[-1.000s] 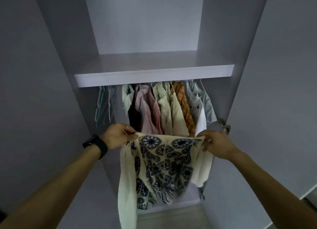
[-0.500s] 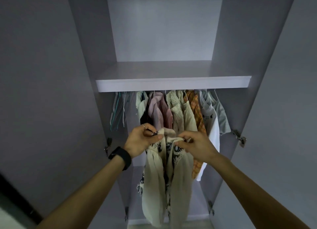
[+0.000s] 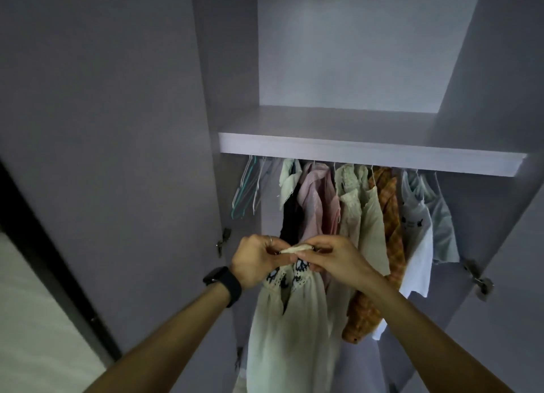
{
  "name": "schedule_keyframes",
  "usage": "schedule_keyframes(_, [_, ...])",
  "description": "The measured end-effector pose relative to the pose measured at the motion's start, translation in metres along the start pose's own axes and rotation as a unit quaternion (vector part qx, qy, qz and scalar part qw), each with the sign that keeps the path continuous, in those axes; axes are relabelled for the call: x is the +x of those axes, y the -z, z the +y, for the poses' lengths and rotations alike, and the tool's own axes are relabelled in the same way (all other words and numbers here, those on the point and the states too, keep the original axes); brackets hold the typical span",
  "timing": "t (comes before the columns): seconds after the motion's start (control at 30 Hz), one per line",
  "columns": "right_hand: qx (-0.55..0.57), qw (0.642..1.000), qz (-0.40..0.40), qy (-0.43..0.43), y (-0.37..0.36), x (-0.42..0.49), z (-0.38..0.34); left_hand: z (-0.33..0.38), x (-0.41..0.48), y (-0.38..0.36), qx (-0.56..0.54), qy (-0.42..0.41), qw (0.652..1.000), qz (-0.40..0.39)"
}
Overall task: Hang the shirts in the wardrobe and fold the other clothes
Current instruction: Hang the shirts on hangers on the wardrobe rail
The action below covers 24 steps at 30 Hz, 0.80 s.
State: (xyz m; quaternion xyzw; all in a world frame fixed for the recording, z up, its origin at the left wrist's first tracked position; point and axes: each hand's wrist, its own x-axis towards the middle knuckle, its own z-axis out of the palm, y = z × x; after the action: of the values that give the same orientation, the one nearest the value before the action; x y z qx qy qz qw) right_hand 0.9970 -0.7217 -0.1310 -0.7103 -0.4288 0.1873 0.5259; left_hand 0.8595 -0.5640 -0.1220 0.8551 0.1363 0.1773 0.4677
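Note:
I hold a cream garment (image 3: 287,328) with a dark flower pattern in front of the open wardrobe. Its top edge is bunched between my hands and the rest hangs straight down, folded in half lengthwise. My left hand (image 3: 254,263) pinches the bunched top from the left. My right hand (image 3: 332,258) pinches it from the right, and the two hands almost touch. Behind them several shirts hang under the shelf (image 3: 368,153): a pink one (image 3: 319,204), a cream one (image 3: 357,213), an orange checked one (image 3: 390,216) and a white one (image 3: 416,233).
Empty hangers (image 3: 247,189) hang at the left end of the rail. The wardrobe's left door (image 3: 103,142) stands open beside my left arm, and the right door (image 3: 512,245) with its hinge (image 3: 478,279) is open on the right. The compartment above the shelf holds nothing.
My hands came together, folding the spread garment in half and bunching its top edge. The view shifted left, so the wardrobe sits further right.

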Motion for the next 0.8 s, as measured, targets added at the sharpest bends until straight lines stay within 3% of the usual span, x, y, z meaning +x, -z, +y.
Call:
schedule_keyframes(0.13, [-0.024, 0.997, -0.069, 0.027, 0.007, 0.019, 0.013, 0.002, -0.003, -0.003, 0.143, 0.006, 0.988, 0.052])
schedule_keyframes(0.37, [-0.073, 0.995, -0.041, 0.048, 0.020, 0.058, 0.039, 0.000, 0.002, 0.001, 0.369, 0.060, 0.912, 0.168])
schedule_keyframes(0.53, [-0.096, 0.994, -0.035, 0.025, 0.013, 0.104, 0.045, -0.014, 0.007, 0.028, 0.537, 0.016, 0.811, 0.233])
schedule_keyframes(0.67, [-0.134, 0.991, -0.010, -0.001, -0.008, 0.151, 0.048, -0.027, 0.020, 0.060, 0.648, 0.000, 0.725, 0.233])
schedule_keyframes(0.8, [-0.174, 0.984, -0.017, -0.034, -0.043, 0.197, 0.058, -0.053, 0.038, 0.086, 0.705, -0.013, 0.670, 0.230])
